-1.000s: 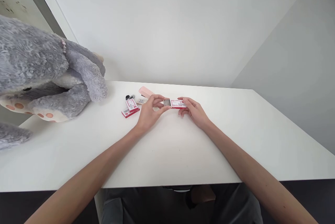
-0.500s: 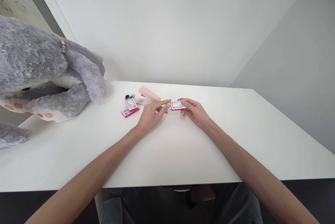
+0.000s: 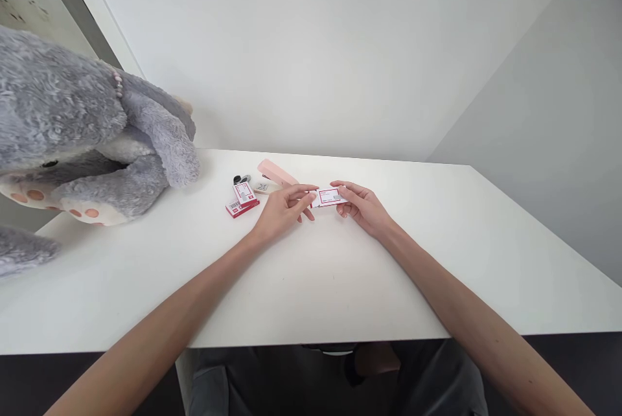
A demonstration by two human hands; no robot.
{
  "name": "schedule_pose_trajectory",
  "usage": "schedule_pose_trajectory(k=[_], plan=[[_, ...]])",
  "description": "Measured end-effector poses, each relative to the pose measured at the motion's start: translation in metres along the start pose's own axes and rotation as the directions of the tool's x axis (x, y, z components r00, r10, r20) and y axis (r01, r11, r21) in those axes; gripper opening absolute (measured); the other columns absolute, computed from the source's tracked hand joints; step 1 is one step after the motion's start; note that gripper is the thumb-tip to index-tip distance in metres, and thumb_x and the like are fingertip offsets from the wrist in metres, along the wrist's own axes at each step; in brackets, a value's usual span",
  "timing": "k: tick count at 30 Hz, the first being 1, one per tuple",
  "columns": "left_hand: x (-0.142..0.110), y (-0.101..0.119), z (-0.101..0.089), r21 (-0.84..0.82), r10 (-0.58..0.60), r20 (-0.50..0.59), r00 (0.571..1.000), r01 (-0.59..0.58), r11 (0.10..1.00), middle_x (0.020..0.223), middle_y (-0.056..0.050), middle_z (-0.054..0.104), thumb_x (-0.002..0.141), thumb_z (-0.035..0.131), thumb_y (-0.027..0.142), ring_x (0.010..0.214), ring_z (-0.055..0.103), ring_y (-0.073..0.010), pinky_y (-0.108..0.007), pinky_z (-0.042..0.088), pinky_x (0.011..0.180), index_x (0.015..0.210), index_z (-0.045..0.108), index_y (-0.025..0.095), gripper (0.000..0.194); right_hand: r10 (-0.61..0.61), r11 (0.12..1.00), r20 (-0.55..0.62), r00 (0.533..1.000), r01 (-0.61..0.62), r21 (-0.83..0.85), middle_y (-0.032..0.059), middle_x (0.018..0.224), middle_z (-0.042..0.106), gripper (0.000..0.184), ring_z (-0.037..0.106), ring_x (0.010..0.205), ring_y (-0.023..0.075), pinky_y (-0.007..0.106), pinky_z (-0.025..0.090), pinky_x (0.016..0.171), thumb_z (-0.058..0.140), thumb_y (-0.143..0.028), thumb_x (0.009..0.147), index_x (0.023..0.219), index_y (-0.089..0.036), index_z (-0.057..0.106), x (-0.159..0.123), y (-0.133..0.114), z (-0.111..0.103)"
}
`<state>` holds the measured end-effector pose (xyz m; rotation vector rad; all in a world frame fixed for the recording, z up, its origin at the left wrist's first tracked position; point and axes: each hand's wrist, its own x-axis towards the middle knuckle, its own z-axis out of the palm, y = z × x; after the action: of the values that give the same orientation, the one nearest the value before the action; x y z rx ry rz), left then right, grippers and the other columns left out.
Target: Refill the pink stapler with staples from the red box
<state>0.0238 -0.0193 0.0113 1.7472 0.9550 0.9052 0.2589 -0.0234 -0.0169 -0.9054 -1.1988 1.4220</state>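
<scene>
Between both hands is a small red-and-white staple box [image 3: 329, 196], held just above the table with its printed face up. My right hand [image 3: 363, 207] grips its right end, thumb on top and fingers beneath. At the other end, my left hand [image 3: 284, 208] pinches the box's end flap between thumb and fingers; the fingers hide part of it. Left of my left hand lie two similar boxes, one box [image 3: 243, 193] resting on another box [image 3: 234, 210]. A pink stapler [image 3: 276, 172] lies behind my left hand.
Near the stapler are a pale block with a printed pattern [image 3: 263, 188] and a small black-and-silver item [image 3: 241, 179]. A big grey plush toy [image 3: 160, 137] occupies the left of the white table [image 3: 311, 293]. A white wall [image 3: 311, 53] rises behind.
The box's left end has opened out a little, and its front face has tilted slightly. My left fingers have shifted at the flap; my right hand has barely moved.
</scene>
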Motion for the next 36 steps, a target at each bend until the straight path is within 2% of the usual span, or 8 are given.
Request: schedule_pose_trajectory(k=[5, 13, 17, 22, 26, 29, 32, 36], plan=[[0.000, -0.001, 0.001, -0.020, 0.001, 0.003, 1.000, -0.001, 1.000, 0.115, -0.008, 0.079, 0.096, 0.062, 0.058, 0.074, 0.077, -0.0170, -0.026, 0.054, 0.059, 0.127, 0.070, 0.022, 0.048, -0.006, 1.000, -0.003, 1.000, 0.006, -0.006, 0.0057, 0.099, 0.075, 0.043, 0.060, 0.063, 0.0110, 0.029, 0.053, 0.060, 0.082, -0.052, 0.084, 0.115, -0.023, 0.078, 0.001, 0.001, 0.000], [-0.002, 0.002, 0.002, -0.041, -0.045, 0.081, 0.996, 0.049, 0.998, 0.098, -0.006, 0.080, 0.091, 0.067, 0.061, 0.069, 0.075, -0.0179, -0.028, 0.054, 0.059, 0.129, 0.067, 0.023, 0.054, 0.039, 0.999, 0.085, 0.996, -0.039, -0.001, 0.0046, 0.097, 0.076, 0.044, 0.062, 0.065, 0.0123, 0.030, 0.056, 0.062, 0.082, -0.050, 0.085, 0.120, -0.024, 0.077, -0.002, -0.001, 0.002], [-0.004, 0.004, 0.004, -0.029, -0.062, 0.124, 0.990, 0.066, 0.997, 0.097, -0.006, 0.080, 0.090, 0.068, 0.062, 0.066, 0.073, -0.0163, -0.027, 0.052, 0.057, 0.131, 0.065, 0.022, 0.057, 0.057, 0.998, 0.125, 0.991, -0.055, -0.020, 0.0035, 0.092, 0.075, 0.046, 0.061, 0.064, 0.0127, 0.031, 0.056, 0.063, 0.081, -0.051, 0.087, 0.124, -0.024, 0.076, -0.004, -0.003, 0.003], [-0.006, 0.007, 0.005, 0.001, -0.041, 0.105, 0.994, 0.041, 0.999, 0.089, -0.003, 0.078, 0.094, 0.063, 0.061, 0.066, 0.072, -0.0160, -0.026, 0.048, 0.056, 0.131, 0.062, 0.024, 0.053, 0.057, 0.998, 0.160, 0.985, -0.054, -0.023, 0.0039, 0.092, 0.075, 0.047, 0.064, 0.067, 0.0135, 0.030, 0.057, 0.064, 0.077, -0.052, 0.090, 0.127, -0.024, 0.075, -0.005, -0.003, 0.002], [-0.005, 0.005, 0.005, 0.097, -0.018, 0.026, 1.000, 0.015, 0.995, 0.074, 0.000, 0.074, 0.100, 0.054, 0.057, 0.063, 0.069, -0.0161, -0.026, 0.046, 0.057, 0.124, 0.063, 0.023, 0.043, 0.065, 0.997, 0.175, 0.982, -0.056, -0.056, 0.0075, 0.101, 0.077, 0.049, 0.068, 0.071, 0.0157, 0.032, 0.058, 0.064, 0.074, -0.059, 0.090, 0.122, -0.022, 0.076, -0.003, -0.001, 0.004], [-0.003, -0.001, 0.004, 0.275, 0.026, -0.067, 0.997, -0.007, 0.961, 0.068, 0.001, 0.071, 0.101, 0.051, 0.051, 0.061, 0.067, -0.0164, -0.028, 0.045, 0.058, 0.115, 0.068, 0.023, 0.036, 0.017, 0.990, 0.083, 0.996, -0.005, -0.141, 0.0092, 0.108, 0.077, 0.048, 0.070, 0.074, 0.0172, 0.032, 0.057, 0.064, 0.071, -0.063, 0.090, 0.116, -0.023, 0.077, -0.001, 0.001, 0.007], [-0.001, -0.008, 0.004, 0.520, 0.122, -0.102, 0.987, -0.052, 0.853, 0.073, 0.000, 0.072, 0.099, 0.052, 0.043, 0.063, 0.065, -0.0167, -0.029, 0.043, 0.058, 0.104, 0.073, 0.023, 0.029, -0.059, 0.957, -0.078, 0.995, 0.034, -0.287, 0.0100, 0.106, 0.077, 0.044, 0.072, 0.083, 0.0202, 0.031, 0.056, 0.063, 0.070, -0.064, 0.090, 0.104, -0.022, 0.076, 0.000, 0.004, 0.009], [-0.001, -0.014, 0.002, 0.699, 0.274, -0.060, 0.960, -0.156, 0.697, 0.099, -0.005, 0.077, 0.101, 0.051, 0.038, 0.083, 0.069, -0.0205, -0.031, 0.047, 0.065, 0.105, 0.074, 0.023, 0.029, -0.138, 0.918, -0.229, 0.964, 0.037, -0.395, 0.0093, 0.097, 0.077, 0.042, 0.071, 0.084, 0.0203, 0.029, 0.052, 0.059, 0.065, -0.063, 0.092, 0.099, -0.022, 0.072, 0.002, 0.008, 0.006]])
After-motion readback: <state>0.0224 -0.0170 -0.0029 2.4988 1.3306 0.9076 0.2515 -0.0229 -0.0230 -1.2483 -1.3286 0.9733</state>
